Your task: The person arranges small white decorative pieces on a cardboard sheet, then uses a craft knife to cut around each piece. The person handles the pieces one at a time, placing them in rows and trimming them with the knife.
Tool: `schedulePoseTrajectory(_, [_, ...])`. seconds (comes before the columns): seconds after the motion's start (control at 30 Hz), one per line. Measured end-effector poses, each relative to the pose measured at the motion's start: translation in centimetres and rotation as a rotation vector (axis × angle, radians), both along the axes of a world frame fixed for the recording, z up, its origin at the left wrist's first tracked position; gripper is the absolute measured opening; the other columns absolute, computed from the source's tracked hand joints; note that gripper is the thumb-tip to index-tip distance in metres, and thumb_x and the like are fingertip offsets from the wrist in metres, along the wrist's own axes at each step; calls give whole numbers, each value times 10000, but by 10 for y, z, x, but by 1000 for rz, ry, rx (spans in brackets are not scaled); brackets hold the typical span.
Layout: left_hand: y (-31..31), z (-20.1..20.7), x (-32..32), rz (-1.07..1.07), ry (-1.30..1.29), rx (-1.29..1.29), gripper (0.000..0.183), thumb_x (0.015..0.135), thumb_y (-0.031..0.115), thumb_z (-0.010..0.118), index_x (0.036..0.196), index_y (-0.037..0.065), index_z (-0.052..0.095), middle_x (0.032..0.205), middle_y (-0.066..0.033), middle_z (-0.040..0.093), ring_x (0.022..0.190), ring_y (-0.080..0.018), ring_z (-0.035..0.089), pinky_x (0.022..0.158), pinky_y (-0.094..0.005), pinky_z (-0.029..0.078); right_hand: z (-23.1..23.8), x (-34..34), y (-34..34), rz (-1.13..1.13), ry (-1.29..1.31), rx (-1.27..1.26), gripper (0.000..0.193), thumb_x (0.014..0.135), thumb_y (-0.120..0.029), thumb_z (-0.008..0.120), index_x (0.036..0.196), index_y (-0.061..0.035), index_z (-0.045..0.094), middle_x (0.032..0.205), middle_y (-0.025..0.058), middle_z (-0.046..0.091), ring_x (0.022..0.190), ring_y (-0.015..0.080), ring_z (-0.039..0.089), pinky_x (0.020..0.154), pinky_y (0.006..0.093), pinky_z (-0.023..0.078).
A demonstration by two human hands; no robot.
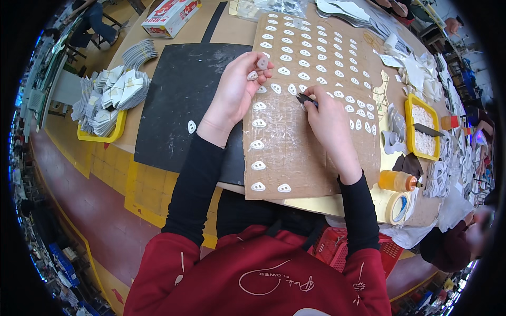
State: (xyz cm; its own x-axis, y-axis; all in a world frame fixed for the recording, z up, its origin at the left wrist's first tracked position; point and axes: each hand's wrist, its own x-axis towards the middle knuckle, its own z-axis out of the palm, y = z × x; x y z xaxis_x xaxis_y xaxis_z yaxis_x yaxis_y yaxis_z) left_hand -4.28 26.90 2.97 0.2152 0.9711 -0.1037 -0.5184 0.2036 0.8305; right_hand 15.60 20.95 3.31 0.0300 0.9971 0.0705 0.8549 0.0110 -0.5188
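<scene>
Setting: workshop floor in red and yellow below a crowded bench [221, 31], with another person's dark red sleeve at the lower right edge.
Cardboard sheet [295, 152]: lies flat on the bench in front of the person, covered in rows of small white oval pieces [303, 63], denser toward the far end.
Left hand [234, 92]: raised just over the sheet's left edge, fingers [258, 66] curled narrow, pinching a few of the white pieces at the tips.
Right hand [329, 118]: rests on the middle of the sheet, fingers closed on a small dark tool [304, 98] whose tip sits among the white pieces.
Black mat [179, 100]: left of the sheet, one loose white piece [192, 126] lying on it.
Yellow tray, left [100, 136]: holds stacks of white cut parts at the bench's left corner.
Yellow tray, right [408, 126]: to the right of the sheet, filled with small white bits.
Glue bottle [398, 180]: orange, lying on its side near the right wrist, beside a roll of tape [395, 206].
Box [169, 16]: red and white, at the far edge.
</scene>
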Motion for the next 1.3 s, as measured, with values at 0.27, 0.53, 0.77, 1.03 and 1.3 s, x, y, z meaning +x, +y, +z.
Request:
schedulePoseTrajectory(0.27, [-3, -1, 7, -25, 667, 177, 214, 998, 276, 689, 1000, 63, 684, 782, 14, 578, 692, -89, 540, 643, -236, 436, -8, 0, 3, 38, 47, 53, 188, 954, -131, 650, 1107, -22, 660, 896, 227, 738, 854, 417, 718, 756, 498, 559])
schedulePoseTrajectory(0.53, [-12, -17, 18, 7, 1258, 792, 311, 871, 260, 778, 1121, 77, 763, 969, -141, 722, 932, -328, 687, 847, -403, 538, -12, 1, 1, 46, 159, 106, 193, 979, -139, 648, 1122, -9, 646, 897, 243, 725, 845, 433, 706, 724, 500, 554])
schedulePoseTrajectory(0.77, [-10, -25, 30, 112, 1316, 870, 158, 899, 192, 730, 977, 68, 789, 943, -107, 719, 943, -315, 679, 841, -423, 536, -12, -1, -4, -8, 215, 96, 182, 994, -165, 647, 1128, -43, 658, 890, 222, 727, 823, 429, 702, 713, 491, 542])
schedulePoseTrajectory(1.03, [-8, -27, 38, 316, 1308, 842, 150, 925, 157, 682, 959, 29, 752, 910, -125, 677, 942, -328, 650, 839, -433, 519, -11, -4, -4, -2, 188, 84, 172, 993, -177, 647, 1118, -59, 657, 837, 223, 714, 797, 423, 699, 697, 490, 538])
schedulePoseTrajectory(1.3, [-8, -27, 31, 333, 1137, 603, 170, 953, 156, 659, 981, 8, 739, 941, -150, 662, 975, -341, 636, 851, -429, 496, -1, -17, -5, -8, 88, 67, 152, 997, -179, 621, 1103, -72, 645, 868, 208, 723, 805, 414, 705, 709, 509, 545])
